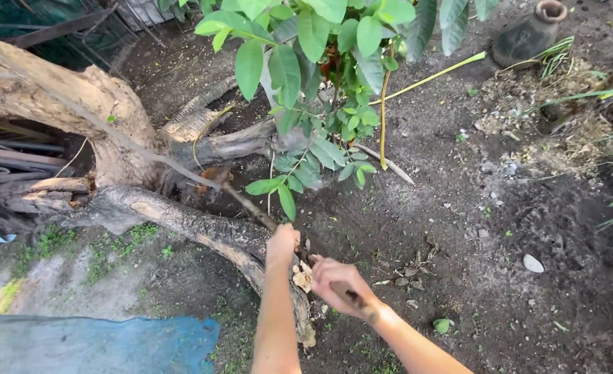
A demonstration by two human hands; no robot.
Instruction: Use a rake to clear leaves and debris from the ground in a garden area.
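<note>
Both forearms are seen reaching up from the bottom edge toward the curved tree root [202,232], which serves as the landmark. At the root's right end, the left hand [282,246] is wrapped tightly around a long thin stick [181,168]; from that fist the stick is carried up and leftward across the trunk [57,97]. Just right of the root, the right hand [341,280] is closed around the lower end of the same stick, with a pale dry leaf [301,277] lying between the two hands.

No packages or labels are seen. Below and left of the root, a blue sheet [112,343] is spread on the ground. Far above and right of the root, a dark clay pot [528,31] is lying tilted; its contents cannot be told. Above the root, a green leafy sapling [320,62] is growing. Right of the root, bare dark soil [500,228] is spread, with a pale stone [532,263] resting on it.
</note>
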